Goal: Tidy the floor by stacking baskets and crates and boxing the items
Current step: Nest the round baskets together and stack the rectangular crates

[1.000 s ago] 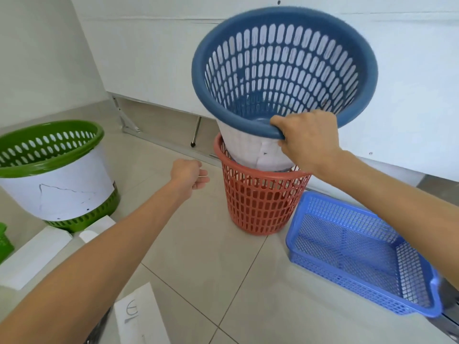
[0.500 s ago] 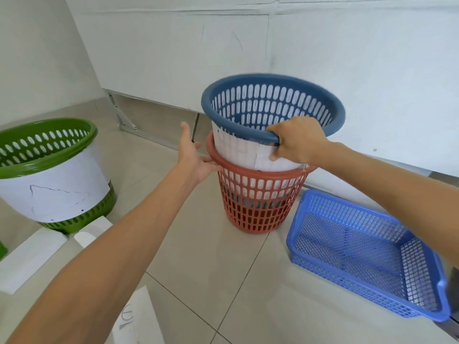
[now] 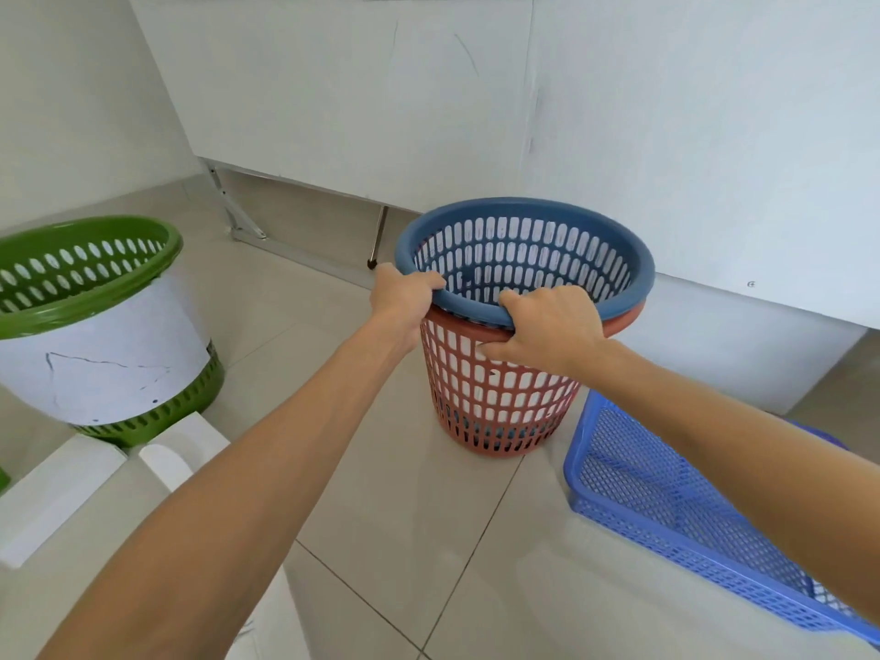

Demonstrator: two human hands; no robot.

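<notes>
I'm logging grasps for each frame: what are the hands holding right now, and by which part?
Both hands grip the blue basket by its rim: the left hand on its left edge, the right hand at the near edge, thumb against the red basket.

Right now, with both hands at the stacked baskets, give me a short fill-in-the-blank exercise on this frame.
1. The blue basket sits nested inside the ____ basket.
2. The left hand and right hand both grip the blue basket's ____.
3. The basket wrapped in white paper is ____.
4. The flat crate lies on the person's ____ side.

Missing words: red; rim; green; right
</notes>
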